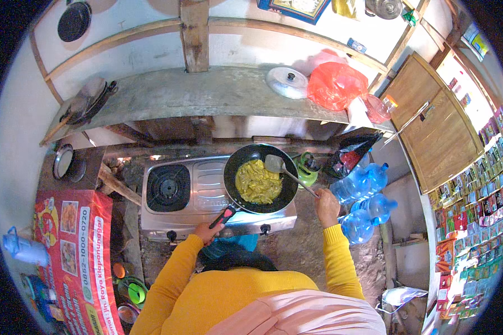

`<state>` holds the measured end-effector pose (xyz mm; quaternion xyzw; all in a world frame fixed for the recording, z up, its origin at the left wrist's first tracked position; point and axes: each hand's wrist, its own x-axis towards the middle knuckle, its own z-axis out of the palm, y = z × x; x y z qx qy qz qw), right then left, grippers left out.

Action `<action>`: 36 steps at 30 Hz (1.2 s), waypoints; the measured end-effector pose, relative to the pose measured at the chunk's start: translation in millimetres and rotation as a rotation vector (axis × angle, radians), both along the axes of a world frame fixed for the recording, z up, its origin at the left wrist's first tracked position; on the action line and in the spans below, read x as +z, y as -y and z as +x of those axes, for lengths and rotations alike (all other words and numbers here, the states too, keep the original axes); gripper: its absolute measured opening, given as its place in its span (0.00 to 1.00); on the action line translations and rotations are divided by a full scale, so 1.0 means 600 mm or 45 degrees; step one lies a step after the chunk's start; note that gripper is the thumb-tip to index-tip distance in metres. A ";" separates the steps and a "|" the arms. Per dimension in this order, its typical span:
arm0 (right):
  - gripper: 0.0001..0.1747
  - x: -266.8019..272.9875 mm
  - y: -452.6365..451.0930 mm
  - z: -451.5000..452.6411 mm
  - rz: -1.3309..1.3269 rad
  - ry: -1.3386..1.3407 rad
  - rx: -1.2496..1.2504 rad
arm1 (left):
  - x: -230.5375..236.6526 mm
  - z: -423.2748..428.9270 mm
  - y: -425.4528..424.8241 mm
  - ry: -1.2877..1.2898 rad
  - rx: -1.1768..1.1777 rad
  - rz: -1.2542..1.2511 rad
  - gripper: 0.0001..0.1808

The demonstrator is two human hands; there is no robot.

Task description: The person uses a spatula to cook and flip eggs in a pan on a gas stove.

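A black frying pan [230,167] sits over the right burner of a two-burner steel gas stove [209,180]. My left hand [208,233] grips the pan's black and red handle [224,217]. Inside the pan lies a heap of yellow, saucy food [257,184], its pieces too blurred to name. My right hand [327,207] holds the end of a metal turner [295,178] by its long handle. The turner's blade rests at the upper right of the pan, by the edge of the food. The right burner itself is hidden under the pan.
The stove's left burner [169,187] is bare. Right of the stove stand a green gas cylinder [308,167] and several blue water bottles [358,226]. Behind runs a grey ledge [193,94] with a metal lid [287,82] and a red plastic bag [337,86]. A printed red banner [77,251] hangs at left.
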<state>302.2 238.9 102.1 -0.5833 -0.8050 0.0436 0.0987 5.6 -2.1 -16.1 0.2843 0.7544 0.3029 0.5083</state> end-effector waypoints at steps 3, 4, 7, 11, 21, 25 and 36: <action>0.09 -0.019 0.009 -0.006 0.101 -0.045 0.101 | -0.006 -0.001 0.003 -0.011 -0.009 0.019 0.28; 0.10 -0.016 0.012 -0.008 0.101 -0.013 0.113 | 0.011 0.002 0.000 -0.031 -0.025 0.016 0.28; 0.09 -0.001 0.012 -0.010 0.095 -0.004 0.071 | -0.005 0.002 0.003 -0.053 -0.026 0.030 0.28; 0.09 0.064 0.038 0.002 0.159 0.037 0.100 | 0.005 0.011 0.004 -0.038 0.013 0.062 0.28; 0.10 0.048 0.056 0.027 0.186 0.240 0.158 | 0.035 0.016 0.003 0.039 0.010 -0.047 0.27; 0.11 0.050 0.078 0.045 0.212 0.224 0.238 | 0.040 0.019 0.002 0.029 -0.001 -0.046 0.27; 0.12 0.107 0.107 0.047 0.174 0.274 0.353 | 0.003 0.018 0.007 0.064 0.024 0.012 0.27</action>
